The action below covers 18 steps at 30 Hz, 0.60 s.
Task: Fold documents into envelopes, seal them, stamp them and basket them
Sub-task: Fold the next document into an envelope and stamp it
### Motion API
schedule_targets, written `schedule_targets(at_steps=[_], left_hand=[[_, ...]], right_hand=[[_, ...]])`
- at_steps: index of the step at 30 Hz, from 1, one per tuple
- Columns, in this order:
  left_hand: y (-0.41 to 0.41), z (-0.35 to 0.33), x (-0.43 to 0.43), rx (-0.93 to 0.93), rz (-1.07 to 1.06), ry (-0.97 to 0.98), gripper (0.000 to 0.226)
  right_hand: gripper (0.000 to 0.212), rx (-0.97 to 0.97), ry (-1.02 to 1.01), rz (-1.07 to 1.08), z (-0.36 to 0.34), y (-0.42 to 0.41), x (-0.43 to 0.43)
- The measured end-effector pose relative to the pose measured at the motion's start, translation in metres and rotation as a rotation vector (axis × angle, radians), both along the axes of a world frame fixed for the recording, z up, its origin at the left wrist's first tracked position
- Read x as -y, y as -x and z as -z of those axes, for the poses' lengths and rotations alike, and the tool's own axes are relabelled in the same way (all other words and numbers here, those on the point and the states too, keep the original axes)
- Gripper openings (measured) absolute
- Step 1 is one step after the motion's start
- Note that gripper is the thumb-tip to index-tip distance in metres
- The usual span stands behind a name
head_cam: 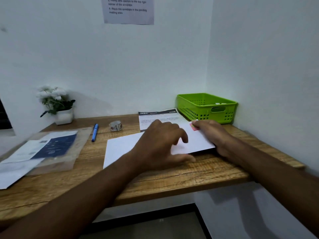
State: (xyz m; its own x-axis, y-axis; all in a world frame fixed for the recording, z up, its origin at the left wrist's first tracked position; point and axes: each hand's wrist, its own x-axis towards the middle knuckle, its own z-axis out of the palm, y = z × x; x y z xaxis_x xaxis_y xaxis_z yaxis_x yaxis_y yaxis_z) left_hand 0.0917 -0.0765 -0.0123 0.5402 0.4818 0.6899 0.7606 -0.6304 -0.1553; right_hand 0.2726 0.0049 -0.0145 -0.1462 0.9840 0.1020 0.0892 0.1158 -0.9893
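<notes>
The envelope (120, 149) lies flat on the counter (172, 183), light and floppy (likely slippery); left hand (158, 144) rests relaxed on it, right hand (212, 133) presses the stamp (193, 127) flat-fingered; lift by an edge

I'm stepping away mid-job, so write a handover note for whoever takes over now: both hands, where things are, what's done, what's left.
Left hand is over the white envelope mid-desk, fingers spread.
Right hand is at its right end, fingertips by the pink stamp on the far right corner; its grip is unclear.
Done: this envelope appears stamped.
Left: put it in the green basket at back right, then likely fold the printed document lying behind it.
Patterned roll and blue pen lie further left.
</notes>
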Motion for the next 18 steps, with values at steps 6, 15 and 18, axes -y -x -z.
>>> schedule_targets(at_steps=[6, 15, 18], left_hand=[[-0.003, 0.006, 0.005, -0.277, -0.062, -0.204, 0.025], [0.000, -0.011, -0.005, -0.071, -0.163, -0.386, 0.005], [-0.007, -0.018, -0.015, 0.140, -0.204, -0.290, 0.007]], right_hand=[[0.023, -0.108, -0.012, -0.197, -0.002, -0.007, 0.007], [0.033, -0.229, -0.098, -0.225, -0.033, -0.033, 0.013], [0.040, -0.319, -0.074, -0.223, -0.036, -0.039, 0.013]])
